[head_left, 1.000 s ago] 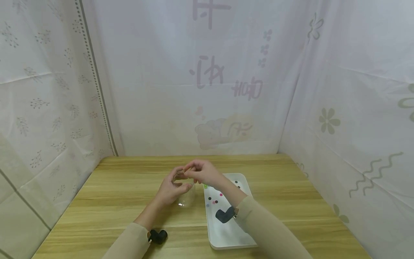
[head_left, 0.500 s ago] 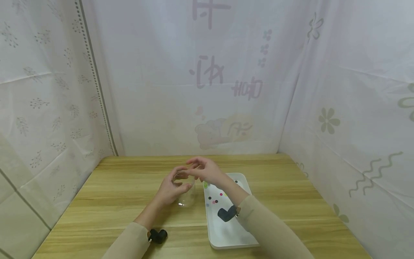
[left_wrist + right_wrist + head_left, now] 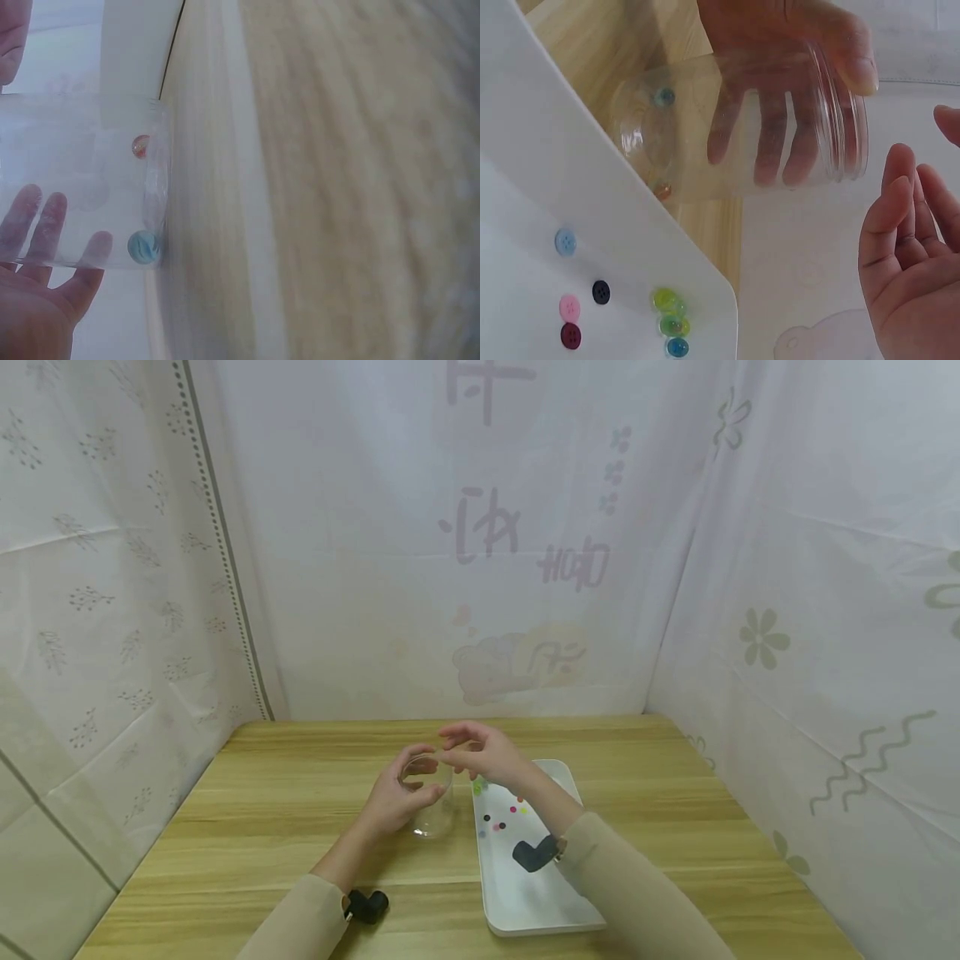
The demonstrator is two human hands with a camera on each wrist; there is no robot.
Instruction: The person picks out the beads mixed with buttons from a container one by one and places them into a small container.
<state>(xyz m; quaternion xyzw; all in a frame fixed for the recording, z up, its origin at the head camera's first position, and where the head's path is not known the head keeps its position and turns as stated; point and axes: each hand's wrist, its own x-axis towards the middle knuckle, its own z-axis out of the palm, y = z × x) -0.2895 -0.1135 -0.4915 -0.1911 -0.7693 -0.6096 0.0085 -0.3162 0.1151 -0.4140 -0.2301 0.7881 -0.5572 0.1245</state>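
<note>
My left hand (image 3: 392,800) grips a clear, screw-necked jar (image 3: 433,817) that stands upright on the table, uncapped. Through its wall, in the left wrist view, a blue swirled marble (image 3: 142,247) and an orange-red marble (image 3: 140,147) lie on the bottom. Just beside the jar's mouth hovers my right hand (image 3: 489,758). Its fingers (image 3: 889,214) are loosely bent, the thumb stands apart from them, and no object shows between them.
Right of the jar is a white tray (image 3: 540,902). Green marbles (image 3: 667,301), a blue marble (image 3: 678,347) and several buttons (image 3: 570,307) lie in it. The wooden table (image 3: 300,785) ends at a printed curtain (image 3: 360,610).
My right hand has drawn back from the jar's rim, up and to the right, and its fingers have spread from a pinch. The left hand and jar have stayed put.
</note>
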